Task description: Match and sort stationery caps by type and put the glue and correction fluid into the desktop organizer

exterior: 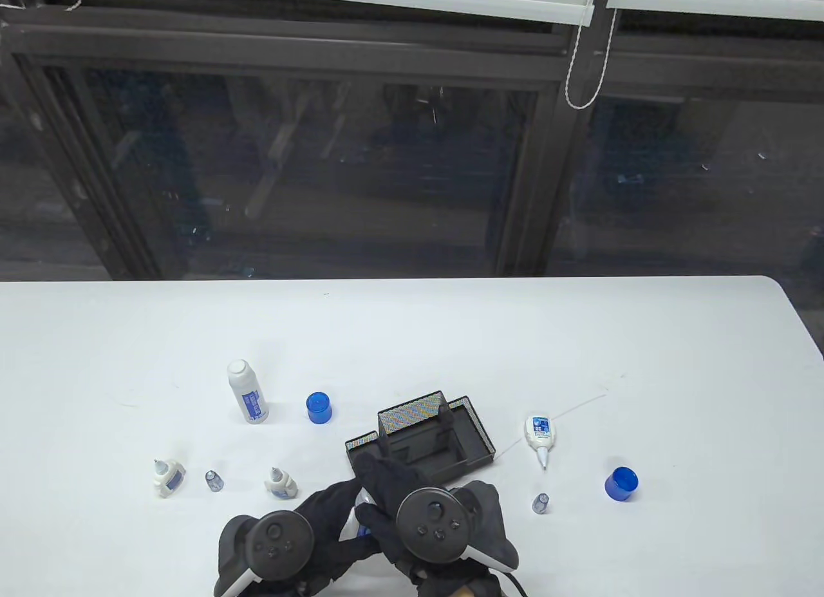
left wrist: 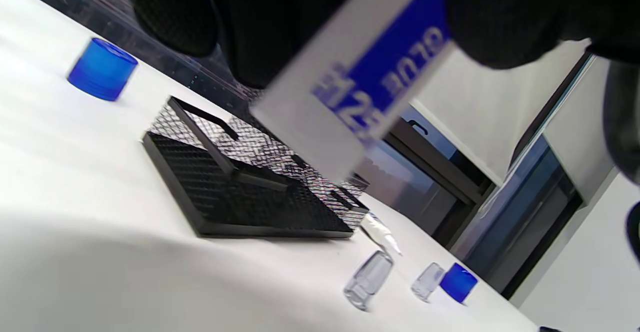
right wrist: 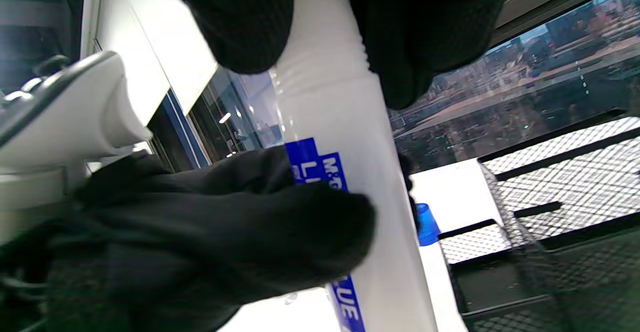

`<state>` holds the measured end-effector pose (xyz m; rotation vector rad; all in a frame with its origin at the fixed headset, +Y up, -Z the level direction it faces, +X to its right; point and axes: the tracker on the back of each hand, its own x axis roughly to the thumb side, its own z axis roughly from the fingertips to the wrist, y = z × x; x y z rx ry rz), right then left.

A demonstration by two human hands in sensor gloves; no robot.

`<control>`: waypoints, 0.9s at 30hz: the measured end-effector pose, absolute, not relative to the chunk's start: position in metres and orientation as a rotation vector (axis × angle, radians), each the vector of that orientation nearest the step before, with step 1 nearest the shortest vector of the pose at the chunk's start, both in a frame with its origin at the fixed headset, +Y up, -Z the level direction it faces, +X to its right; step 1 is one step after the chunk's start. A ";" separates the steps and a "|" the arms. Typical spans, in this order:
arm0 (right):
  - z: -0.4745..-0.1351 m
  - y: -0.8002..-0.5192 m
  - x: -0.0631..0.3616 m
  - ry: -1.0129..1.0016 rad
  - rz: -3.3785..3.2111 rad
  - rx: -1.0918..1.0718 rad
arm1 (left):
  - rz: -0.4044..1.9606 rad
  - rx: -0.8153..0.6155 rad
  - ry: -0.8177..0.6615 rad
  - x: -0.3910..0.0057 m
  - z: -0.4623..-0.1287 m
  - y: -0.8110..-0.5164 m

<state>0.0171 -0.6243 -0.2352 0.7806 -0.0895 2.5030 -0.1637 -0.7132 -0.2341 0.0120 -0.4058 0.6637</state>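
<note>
Both hands meet at the table's near edge around one white glue bottle (exterior: 362,525) with a blue label. My left hand (exterior: 328,513) grips its body (right wrist: 345,182). The fingers (right wrist: 240,22) of my right hand (exterior: 380,487) curl round its threaded neck, and its tip is hidden. In the left wrist view the bottle (left wrist: 350,87) hangs tilted above the table. The black mesh organizer (exterior: 473,429) stands just beyond the hands. A second glue bottle (exterior: 248,391) stands upright at the left with a blue cap (exterior: 320,407) beside it. Another blue cap (exterior: 622,483) lies at the right.
Two small correction fluid bottles (exterior: 169,476) (exterior: 280,483) lie left of the hands with a clear cap (exterior: 213,480) between them. A third correction fluid bottle (exterior: 539,436) lies right of the organizer, nozzle toward me, above another clear cap (exterior: 540,502).
</note>
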 end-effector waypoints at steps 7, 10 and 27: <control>-0.243 -0.613 0.045 -0.018 2.533 0.724 | 0.722 0.049 -0.384 -0.162 -0.236 -0.713; -0.254 -0.603 0.087 -0.247 2.502 0.482 | 0.775 0.037 -0.363 -0.167 -0.237 -0.714; -0.300 -0.752 0.300 0.264 2.858 -0.799 | 0.750 0.049 -0.337 -0.168 -0.239 -0.717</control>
